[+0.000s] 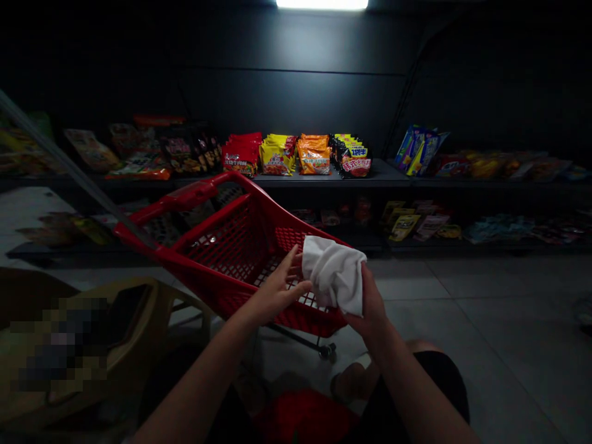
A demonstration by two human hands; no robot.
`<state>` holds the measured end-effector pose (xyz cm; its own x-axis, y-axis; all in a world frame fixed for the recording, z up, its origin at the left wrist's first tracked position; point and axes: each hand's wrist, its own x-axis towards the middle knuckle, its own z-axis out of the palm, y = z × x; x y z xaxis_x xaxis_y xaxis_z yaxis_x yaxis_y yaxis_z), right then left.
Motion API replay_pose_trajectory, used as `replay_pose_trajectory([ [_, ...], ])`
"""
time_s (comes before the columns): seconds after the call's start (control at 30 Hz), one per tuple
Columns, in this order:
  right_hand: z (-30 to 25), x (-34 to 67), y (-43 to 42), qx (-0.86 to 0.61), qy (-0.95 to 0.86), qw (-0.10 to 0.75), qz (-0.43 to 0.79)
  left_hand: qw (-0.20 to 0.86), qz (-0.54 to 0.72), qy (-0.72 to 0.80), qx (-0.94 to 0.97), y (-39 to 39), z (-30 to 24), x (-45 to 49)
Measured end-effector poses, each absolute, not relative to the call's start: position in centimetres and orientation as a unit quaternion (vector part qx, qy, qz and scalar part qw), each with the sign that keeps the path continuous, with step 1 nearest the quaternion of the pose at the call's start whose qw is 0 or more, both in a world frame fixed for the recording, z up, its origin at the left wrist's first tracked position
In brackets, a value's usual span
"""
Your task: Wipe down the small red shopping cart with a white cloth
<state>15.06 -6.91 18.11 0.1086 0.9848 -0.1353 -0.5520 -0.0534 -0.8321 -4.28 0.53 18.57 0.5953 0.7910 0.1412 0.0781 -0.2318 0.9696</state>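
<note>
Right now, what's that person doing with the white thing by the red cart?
A person is holding a crumpled white cloth in their right hand. Their left hand is open beside it, fingers spread; I can't tell whether it touches the cloth. The cloth is up in the air, at the near end of the red shopping cart. Behind the cart, colourful snack packets stand in rows on a dark shelf.

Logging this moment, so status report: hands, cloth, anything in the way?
Right hand holding white cloth. Left hand open beside it; contact unclear. Red cart behind cloth in view; nothing visible blocking hands.
</note>
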Motion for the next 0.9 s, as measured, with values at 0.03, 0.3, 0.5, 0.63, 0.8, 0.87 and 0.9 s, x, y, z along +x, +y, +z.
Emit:
replay_pose_trajectory([
  [0.03,18.3,14.8,-6.9,-0.394,-0.282,0.618,0.619,0.579,0.339,0.296,0.680,0.2,18.3,-3.7],
  [0.3,18.3,17.9,-5.8,-0.456,-0.269,0.670,0.520,0.536,0.352,0.379,0.667,1.3,19.2,-3.9],
  [0.5,19.5,18.6,-6.0,-0.453,-0.261,0.694,0.495,0.499,0.391,0.391,0.667,2.0,19.4,-3.8],
  [0.63,19.3,18.1,-6.3,-0.447,-0.326,0.653,0.517,0.428,0.430,0.409,0.681,2.2,19.2,-3.5],
  [0.8,20.0,15.9,-6.8,-0.425,-0.271,0.693,0.516,0.458,0.474,0.446,0.606,0.6,19.2,-2.6],
  [0.87,20.4,14.8,-7.1,-0.413,-0.269,0.671,0.554,0.614,0.401,0.391,0.556,-0.6,19.5,-2.2],
  [0.9,20.5,14.5,-7.2,-0.411,-0.276,0.659,0.566,0.673,0.371,0.358,0.531,-1.2,19.7,-2.0],
])
